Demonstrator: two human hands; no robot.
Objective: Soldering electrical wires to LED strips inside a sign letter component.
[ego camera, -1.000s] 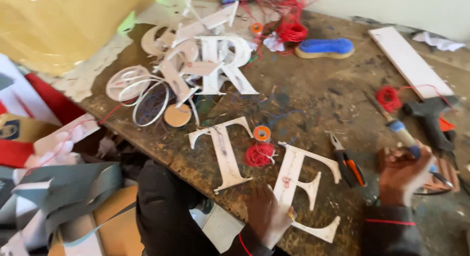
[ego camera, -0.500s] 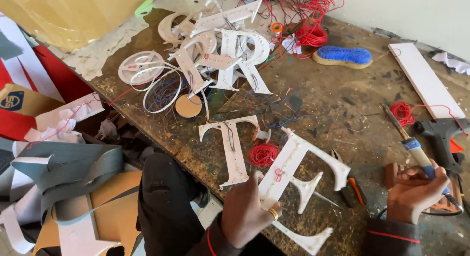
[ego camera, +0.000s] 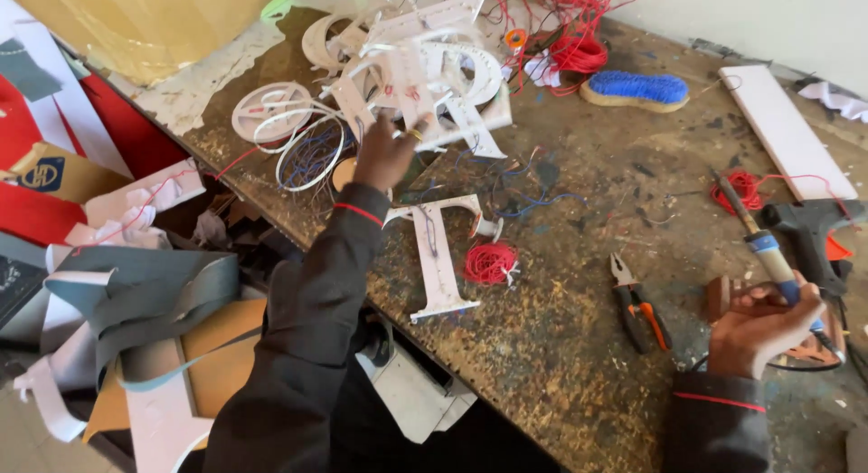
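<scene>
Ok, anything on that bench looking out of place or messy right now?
Yes. The white cut-out letters at the far edge lie jumbled in a tilted heap under the left hand, tangled with loose red wire. The white T-shaped letter lies flat, skewed. The right hand holds a blue-handled soldering iron.

A worn, paint-flecked workbench (ego camera: 579, 292) carries everything. A white letter T (ego camera: 438, 256) lies flat near its front edge, with a small coil of red wire (ego camera: 489, 263) just beside it. Farther back sits a heap of white cut-out letters and rings (ego camera: 398, 84), a tangle of red wire (ego camera: 579, 48) and a blue scrubbing brush (ego camera: 635, 89). To the right lie a white strip (ego camera: 785, 129), orange-handled pliers (ego camera: 638, 303) and a black glue gun (ego camera: 814, 229)
</scene>
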